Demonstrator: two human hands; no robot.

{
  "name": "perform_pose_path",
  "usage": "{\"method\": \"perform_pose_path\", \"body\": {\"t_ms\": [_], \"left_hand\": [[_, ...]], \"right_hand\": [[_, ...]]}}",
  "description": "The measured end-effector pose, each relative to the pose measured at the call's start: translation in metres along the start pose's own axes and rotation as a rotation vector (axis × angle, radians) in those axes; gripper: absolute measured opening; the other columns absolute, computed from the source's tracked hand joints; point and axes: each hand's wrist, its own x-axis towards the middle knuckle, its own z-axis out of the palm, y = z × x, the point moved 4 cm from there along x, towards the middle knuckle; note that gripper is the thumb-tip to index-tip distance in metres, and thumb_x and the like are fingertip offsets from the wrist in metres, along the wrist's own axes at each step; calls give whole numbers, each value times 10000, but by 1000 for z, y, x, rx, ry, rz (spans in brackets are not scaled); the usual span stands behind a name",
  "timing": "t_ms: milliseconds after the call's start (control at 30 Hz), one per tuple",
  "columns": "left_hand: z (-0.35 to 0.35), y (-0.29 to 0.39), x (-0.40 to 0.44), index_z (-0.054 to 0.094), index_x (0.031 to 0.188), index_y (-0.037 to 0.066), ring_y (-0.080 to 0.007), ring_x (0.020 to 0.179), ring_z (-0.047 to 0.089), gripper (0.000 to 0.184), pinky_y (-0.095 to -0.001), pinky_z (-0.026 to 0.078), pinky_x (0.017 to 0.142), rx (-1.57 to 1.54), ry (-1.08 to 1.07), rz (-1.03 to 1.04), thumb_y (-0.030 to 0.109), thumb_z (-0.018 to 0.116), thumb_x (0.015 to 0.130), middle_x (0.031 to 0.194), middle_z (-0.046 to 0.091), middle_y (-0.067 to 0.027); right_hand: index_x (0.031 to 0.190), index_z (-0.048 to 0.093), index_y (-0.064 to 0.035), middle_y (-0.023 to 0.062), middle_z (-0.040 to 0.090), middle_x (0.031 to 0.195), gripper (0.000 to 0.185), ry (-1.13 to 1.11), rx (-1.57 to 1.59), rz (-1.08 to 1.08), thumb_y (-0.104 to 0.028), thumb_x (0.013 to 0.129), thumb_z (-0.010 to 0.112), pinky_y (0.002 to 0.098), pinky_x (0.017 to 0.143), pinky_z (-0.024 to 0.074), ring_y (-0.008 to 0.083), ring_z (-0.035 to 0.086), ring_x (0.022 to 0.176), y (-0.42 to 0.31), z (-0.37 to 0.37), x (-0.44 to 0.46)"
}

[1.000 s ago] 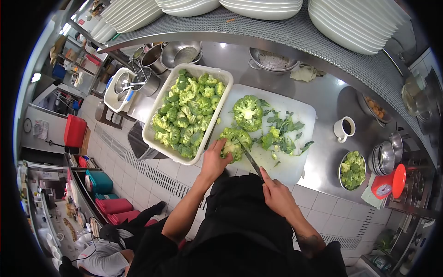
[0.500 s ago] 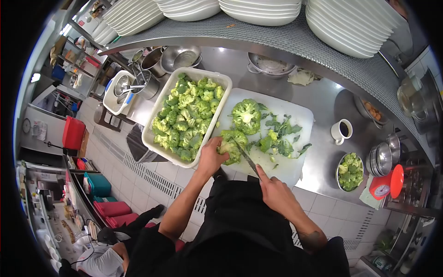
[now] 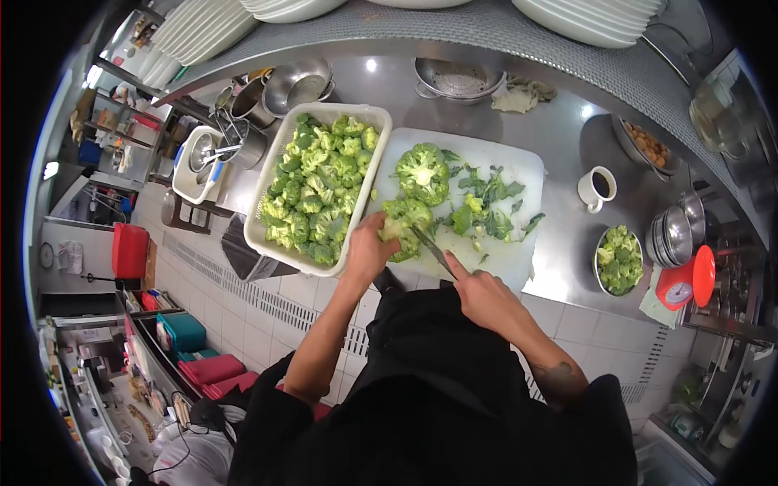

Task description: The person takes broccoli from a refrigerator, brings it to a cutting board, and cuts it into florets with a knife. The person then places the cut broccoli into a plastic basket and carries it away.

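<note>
L hand (image 3: 369, 246) has its fingers gripping the near broccoli head (image 3: 412, 212) on the cutting board (image 3: 519, 164); R hand (image 3: 488, 298) has the knife (image 3: 434, 252) handle. Blade's a bit flatter vs a sec ago, tip still at the head, so cut's prob unfinished imo.

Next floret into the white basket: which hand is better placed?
Probably the left hand: it holds the lower broccoli head beside the white basket; the right hand, farther off, grips the knife.

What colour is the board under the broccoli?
The board is white; the head view shows it best.
</note>
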Motion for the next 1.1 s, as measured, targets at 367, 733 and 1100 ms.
{"method": "perform_pose_path", "body": {"t_ms": [367, 733, 1100], "left_hand": [[-7, 0, -23, 640, 1269, 53, -321, 944, 661, 529, -374, 569, 794, 33, 23, 94, 51, 742, 751, 1134, 615, -169], [2, 12, -30, 654, 1194, 34, -358, 967, 660, 468, -415, 546, 838, 5, 106, 61, 76, 778, 745, 1089, 664, -173], [4, 15, -42, 598, 1219, -7, -418, 1064, 615, 491, -450, 521, 905, -33, 35, 18, 58, 753, 758, 1162, 636, -223]], "right_hand": [[1523, 390, -156, 229, 617, 661, 608, 262, 196, 122, -93, 946, 567, 495, 668, 496, 445, 627, 648, 65, -8, -45], [1518, 399, -144, 222, 640, 761, 598, 275, 304, -1, -119, 952, 591, 483, 680, 514, 415, 644, 697, 38, 16, -35], [1531, 388, -192, 214, 617, 781, 584, 293, 147, -149, -129, 980, 569, 485, 662, 505, 410, 619, 682, 31, 41, -7]]}}
